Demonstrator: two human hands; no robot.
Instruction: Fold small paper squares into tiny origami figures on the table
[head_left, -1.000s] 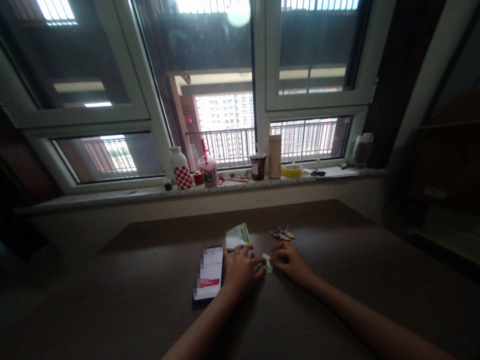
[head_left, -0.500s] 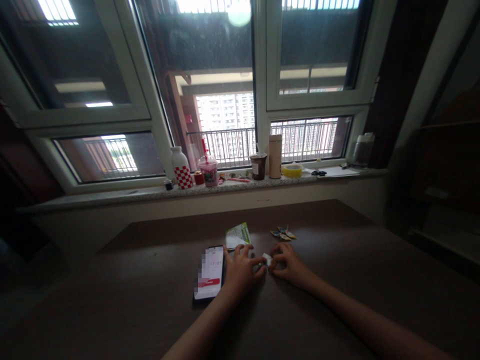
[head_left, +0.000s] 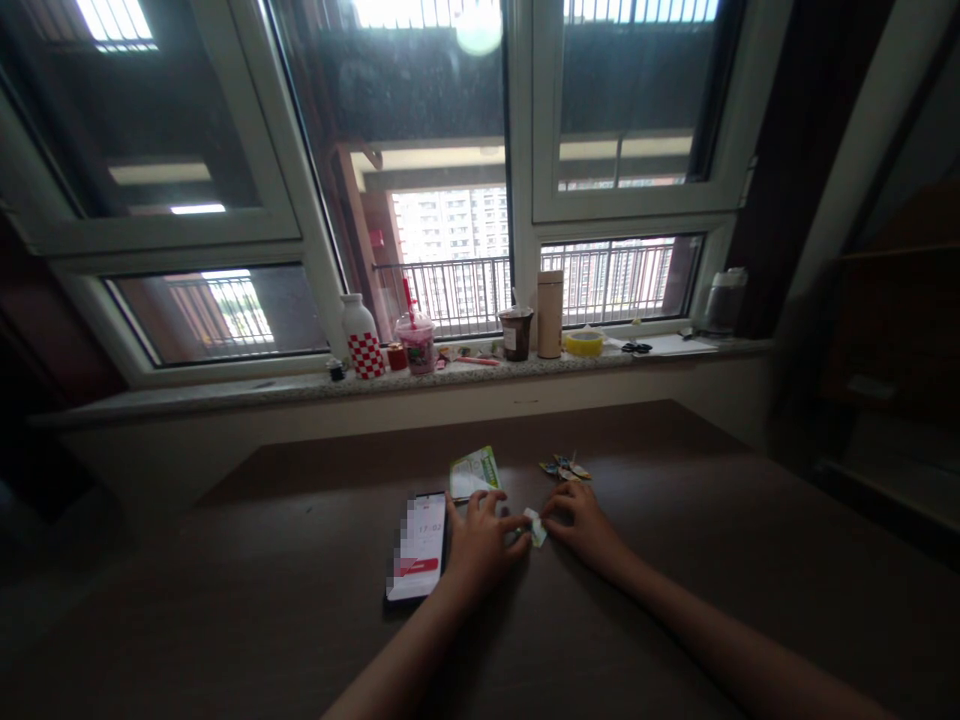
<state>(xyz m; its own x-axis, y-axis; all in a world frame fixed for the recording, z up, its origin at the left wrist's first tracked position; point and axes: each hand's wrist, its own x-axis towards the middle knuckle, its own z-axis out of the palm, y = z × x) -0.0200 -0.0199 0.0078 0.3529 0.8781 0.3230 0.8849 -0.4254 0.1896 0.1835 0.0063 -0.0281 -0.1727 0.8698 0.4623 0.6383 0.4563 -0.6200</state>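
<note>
Between my two hands, low over the table, is a small white-and-green piece (head_left: 537, 530) that looks like paper or a wrapper. My left hand (head_left: 480, 540) has its thumb and index finger closed at the piece's left edge, while its other fingers spread over the table. From the other side, my right hand (head_left: 583, 522) reaches in with bent fingers drawn together at the right edge; what lies between those fingertips is hidden. Left of my left hand lies a phone (head_left: 420, 550), screen lit. Behind it is a green-and-white packet or sheet (head_left: 472, 472).
A cluster of small colourful pointed pieces (head_left: 565, 467) lies beyond my right hand on the brown table (head_left: 300, 580). On the windowsill stand a checkered bottle (head_left: 364, 345), a pink drink cup (head_left: 417, 345), a dark cup (head_left: 516, 333), a tan flask (head_left: 550, 315) and yellow tape (head_left: 583, 344).
My right hand has shifted slightly right and its fingertips have drawn back, so more of the white-and-green piece shows. My left hand stays almost where it was.
</note>
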